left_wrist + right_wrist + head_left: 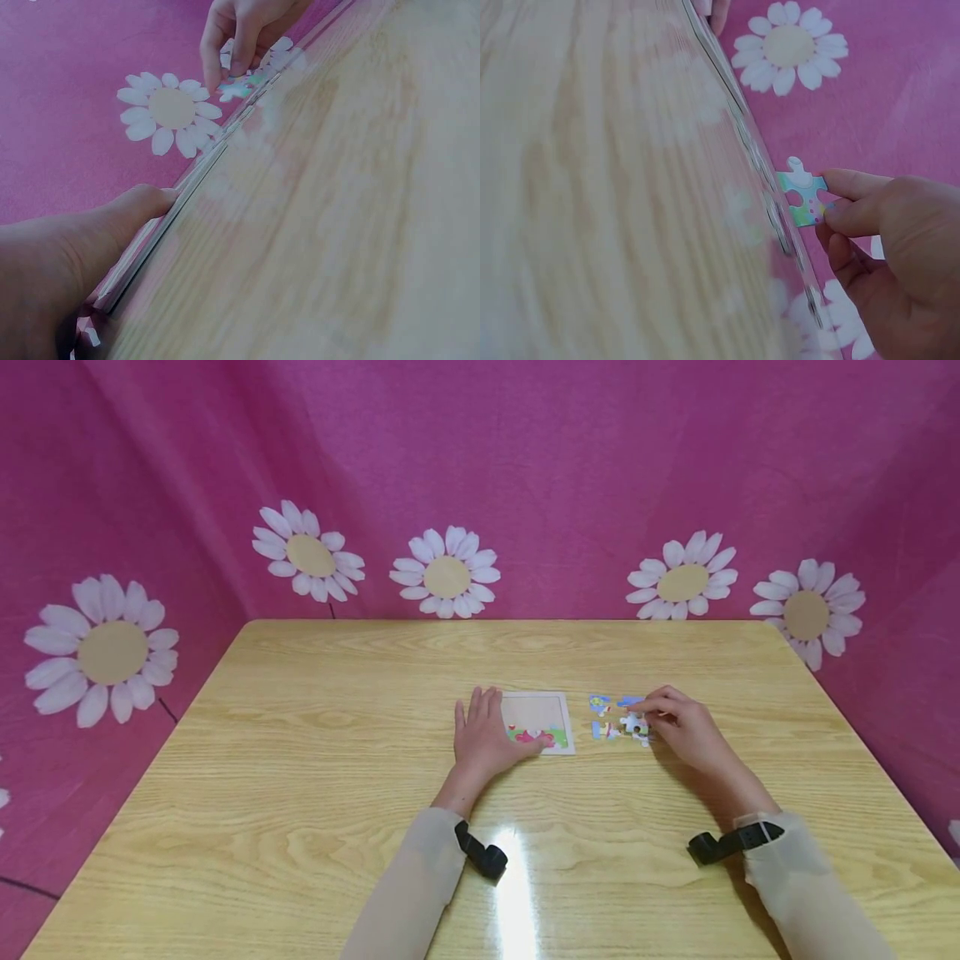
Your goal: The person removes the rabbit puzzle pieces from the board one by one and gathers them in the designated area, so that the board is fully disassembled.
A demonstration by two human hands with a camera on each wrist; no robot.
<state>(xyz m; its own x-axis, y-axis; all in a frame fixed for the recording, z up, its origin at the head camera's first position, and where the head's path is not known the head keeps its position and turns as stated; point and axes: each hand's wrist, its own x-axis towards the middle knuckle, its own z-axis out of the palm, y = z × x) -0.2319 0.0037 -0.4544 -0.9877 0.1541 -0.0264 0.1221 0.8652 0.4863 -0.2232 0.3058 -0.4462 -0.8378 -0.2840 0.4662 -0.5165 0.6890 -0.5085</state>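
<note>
I see the tray [536, 710] filled only along its near side, loose pieces [604, 729] left beside it. Left hand [486, 739] rests on the tray, thumb spread; right hand [686, 725] pinches another piece [808, 199].

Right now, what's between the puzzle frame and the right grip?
The head view shows loose puzzle pieces on the table between the frame and right grip.

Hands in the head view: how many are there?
2: the left hand rests over the left side of the puzzle tray; the right hand pinches a puzzle piece beside the loose pieces. No others seem hidden.
</note>
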